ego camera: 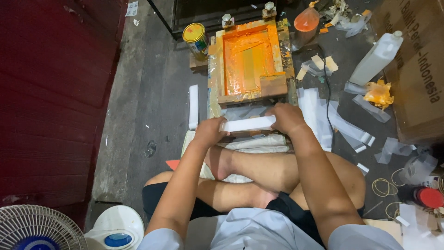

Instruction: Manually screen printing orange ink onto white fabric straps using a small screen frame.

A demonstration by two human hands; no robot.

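Head view: a white stack is gripped at its ends by the left hand and right hand, just before the orange-inked screen frame on the floor.

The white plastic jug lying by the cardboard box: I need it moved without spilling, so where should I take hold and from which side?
Grip the white plastic jug around its flat body's middle, coming from above. It lies tilted on the floor with its capped neck pointing up-right toward the cardboard box, so the broad sides are free, while the neck looks too narrow for a steady hold.
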